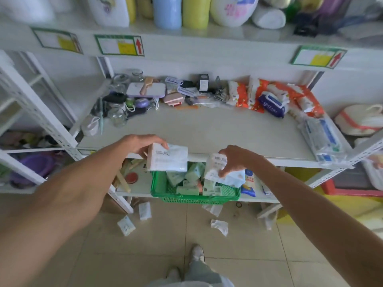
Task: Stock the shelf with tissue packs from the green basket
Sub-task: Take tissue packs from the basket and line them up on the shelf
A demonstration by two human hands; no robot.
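Observation:
A green basket (228,196) sits on the lower shelf, holding several pale green and white tissue packs (193,169). My left hand (141,145) grips a white tissue pack (169,159) at the front edge of the middle shelf (207,129), above the basket's left side. My right hand (236,159) is closed on another white and light blue tissue pack (215,164), held just over the basket's right part, below the shelf edge.
The middle shelf's back holds glass jars (118,117), small toiletries, a dark box (203,82), red-white packs (259,94) and a blue wipes pack (271,105); plastic-wrapped goods (323,139) lie at its right. Loose tissue packs (126,225) litter the floor. My shoe (198,253) stands below.

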